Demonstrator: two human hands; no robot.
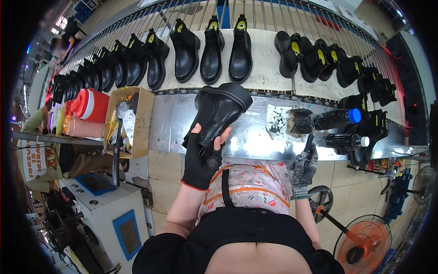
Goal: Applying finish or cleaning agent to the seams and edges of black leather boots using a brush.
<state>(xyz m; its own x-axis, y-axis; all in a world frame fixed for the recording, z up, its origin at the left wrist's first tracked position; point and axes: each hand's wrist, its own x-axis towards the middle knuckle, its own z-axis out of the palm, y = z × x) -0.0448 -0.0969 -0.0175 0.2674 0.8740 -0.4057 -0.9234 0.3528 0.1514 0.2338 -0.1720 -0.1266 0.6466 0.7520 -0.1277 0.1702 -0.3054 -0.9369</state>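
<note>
My left hand point(203, 155), in a black glove with bare fingertips, grips a black ankle boot point(217, 112) by its shaft. The boot is tilted, with its toe up and away from me and its pull tab hanging near my fingers. My right hand point(304, 170), in a stained grey knit glove, is closed around a slim dark tool point(309, 143) whose kind I cannot make out. Just beyond it, on the metal ledge point(248, 144), lie a black-stained pad point(299, 122) and a white sheet with black spots point(276, 119). Dark bottles with a blue cap point(354, 115) and a white cap point(364, 141) lie to the right.
Black boots point(212, 57) stand in a row along the pale conveyor point(262, 59), with more at right point(315, 61). At left are a cardboard box of tools point(145, 116), a red-and-white jug point(90, 106) and a grey machine point(109, 205). An orange fan point(365, 237) stands lower right. Another person is at far left.
</note>
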